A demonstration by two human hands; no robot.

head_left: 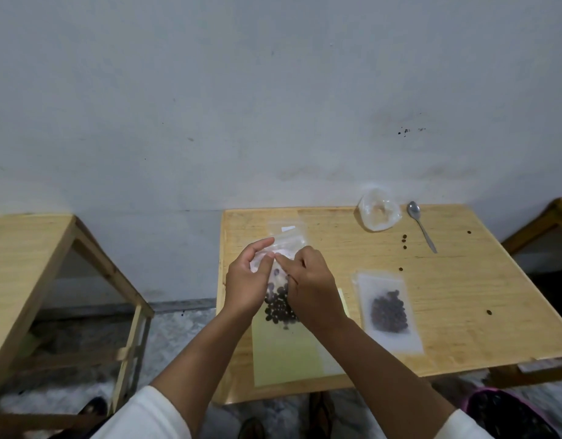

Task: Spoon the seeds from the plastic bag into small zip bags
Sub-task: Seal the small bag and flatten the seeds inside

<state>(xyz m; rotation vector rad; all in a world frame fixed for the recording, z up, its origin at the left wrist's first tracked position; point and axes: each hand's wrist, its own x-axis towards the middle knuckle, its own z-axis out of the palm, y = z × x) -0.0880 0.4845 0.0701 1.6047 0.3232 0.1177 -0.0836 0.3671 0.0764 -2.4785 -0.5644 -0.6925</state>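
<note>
Both hands pinch the top of a small zip bag of dark seeds, centre frame.

Head view: the left hand (246,282) and right hand (308,280) curl their fingers (267,264) onto the mouth of the small zip bag (281,299), held over the worktop (463,296). A filled bag (389,312) lies right of them; the crumpled plastic bag (378,212) and spoon (420,224) sit upper right.

No text, number or brand is showing clearly enough to be read. A small white label (288,229) is sitting at the top of the clear small zip bag (289,237) lying on the light wooden table (463,299), and faint marks are showing on the clear zip bag with dark seeds (281,304) being held, but both are too blurred and too small to read.
</note>
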